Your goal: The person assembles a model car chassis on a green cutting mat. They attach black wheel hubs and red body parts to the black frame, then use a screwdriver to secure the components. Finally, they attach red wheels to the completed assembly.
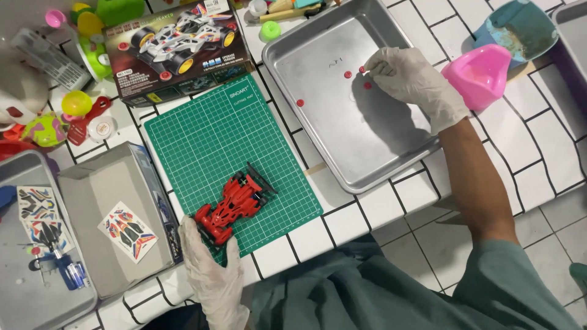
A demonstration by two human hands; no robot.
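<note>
Right hand point(411, 78) pinches red button point(362, 69) inside tray point(287, 46); tiny, light, slippery, take by rim. Left hand point(208, 269), left of tray, steadies red toy car point(232, 205); brittle plastic.

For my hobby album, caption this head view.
Gloved left hand steadies a red model car on a green cutting mat; right hand picks red parts from a metal tray.

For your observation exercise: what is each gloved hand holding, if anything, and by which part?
The left hand grips the red toy car at its near end. The right hand pinches a small red round piece with its fingertips inside the metal tray.
</note>
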